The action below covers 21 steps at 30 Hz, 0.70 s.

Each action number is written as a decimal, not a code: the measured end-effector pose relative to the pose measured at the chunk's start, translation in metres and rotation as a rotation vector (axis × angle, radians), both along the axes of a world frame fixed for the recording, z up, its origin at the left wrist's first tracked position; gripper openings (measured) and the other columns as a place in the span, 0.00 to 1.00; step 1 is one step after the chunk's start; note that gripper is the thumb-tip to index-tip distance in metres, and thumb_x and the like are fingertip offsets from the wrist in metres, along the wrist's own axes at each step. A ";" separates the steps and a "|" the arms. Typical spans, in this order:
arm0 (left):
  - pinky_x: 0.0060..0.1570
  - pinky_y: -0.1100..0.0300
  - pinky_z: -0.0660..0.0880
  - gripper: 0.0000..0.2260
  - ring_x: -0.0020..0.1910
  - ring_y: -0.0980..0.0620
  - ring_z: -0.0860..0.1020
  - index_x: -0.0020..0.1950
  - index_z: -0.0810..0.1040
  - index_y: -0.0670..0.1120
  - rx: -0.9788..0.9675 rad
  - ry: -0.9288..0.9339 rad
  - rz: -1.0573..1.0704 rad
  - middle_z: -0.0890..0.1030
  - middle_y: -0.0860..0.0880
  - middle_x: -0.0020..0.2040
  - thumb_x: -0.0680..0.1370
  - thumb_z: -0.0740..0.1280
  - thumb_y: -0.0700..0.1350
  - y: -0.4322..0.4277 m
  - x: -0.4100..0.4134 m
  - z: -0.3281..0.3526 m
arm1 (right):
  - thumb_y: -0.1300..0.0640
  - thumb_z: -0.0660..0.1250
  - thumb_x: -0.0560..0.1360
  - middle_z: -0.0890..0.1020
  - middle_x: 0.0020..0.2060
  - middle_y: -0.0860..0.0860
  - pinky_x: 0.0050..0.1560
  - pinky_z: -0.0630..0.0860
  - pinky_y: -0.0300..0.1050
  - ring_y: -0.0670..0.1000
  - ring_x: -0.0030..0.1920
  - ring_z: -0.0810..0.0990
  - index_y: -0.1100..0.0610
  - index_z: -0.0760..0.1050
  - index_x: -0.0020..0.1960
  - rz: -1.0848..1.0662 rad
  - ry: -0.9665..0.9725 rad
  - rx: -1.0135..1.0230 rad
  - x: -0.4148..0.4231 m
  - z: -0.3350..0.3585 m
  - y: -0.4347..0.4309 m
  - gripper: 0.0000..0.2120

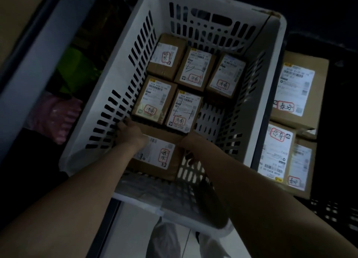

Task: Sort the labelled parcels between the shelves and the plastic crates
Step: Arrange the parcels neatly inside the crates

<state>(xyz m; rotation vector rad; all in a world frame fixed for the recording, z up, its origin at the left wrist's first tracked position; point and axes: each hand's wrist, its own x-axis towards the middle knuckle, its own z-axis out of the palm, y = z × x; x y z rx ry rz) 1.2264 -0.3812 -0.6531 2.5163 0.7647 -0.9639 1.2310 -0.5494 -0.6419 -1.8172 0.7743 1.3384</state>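
Observation:
A white slotted plastic crate [120,67] fills the middle of the view. Several brown cardboard parcels with white labels lie flat on its floor at the far side, among them one at the left [155,100] and one beside it [184,112]. A larger labelled parcel [157,157] sits at the crate's near left corner. My left hand [131,131] grips its far left corner. My right hand [188,147] holds its right edge, fingers curled down the side. Both forearms reach in over the near rim.
A dark crate [329,211] stands to the right with three larger labelled boxes [296,89] in it. On the left a grey shelf upright [33,67] borders green [75,71] and pink [56,116] bagged items. Pale floor shows below the crate.

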 end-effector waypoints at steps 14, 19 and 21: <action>0.61 0.41 0.68 0.26 0.64 0.36 0.68 0.68 0.64 0.42 0.008 -0.268 -0.002 0.64 0.38 0.67 0.75 0.67 0.52 -0.016 -0.003 0.060 | 0.47 0.67 0.77 0.73 0.66 0.63 0.51 0.74 0.59 0.67 0.63 0.74 0.60 0.63 0.72 0.028 0.126 0.130 0.005 0.063 -0.017 0.30; 0.63 0.43 0.62 0.29 0.66 0.37 0.65 0.72 0.59 0.47 0.093 -0.407 -0.168 0.64 0.39 0.67 0.76 0.64 0.55 -0.030 0.027 0.110 | 0.41 0.70 0.72 0.77 0.61 0.61 0.54 0.78 0.59 0.62 0.56 0.80 0.59 0.68 0.69 0.003 0.081 0.183 0.020 0.089 -0.031 0.33; 0.62 0.44 0.64 0.29 0.66 0.38 0.65 0.74 0.58 0.48 0.045 -0.476 -0.237 0.64 0.40 0.67 0.76 0.64 0.52 -0.041 0.046 0.123 | 0.41 0.70 0.71 0.79 0.59 0.60 0.53 0.79 0.58 0.62 0.55 0.81 0.59 0.71 0.68 -0.060 0.051 0.193 0.029 0.093 -0.041 0.32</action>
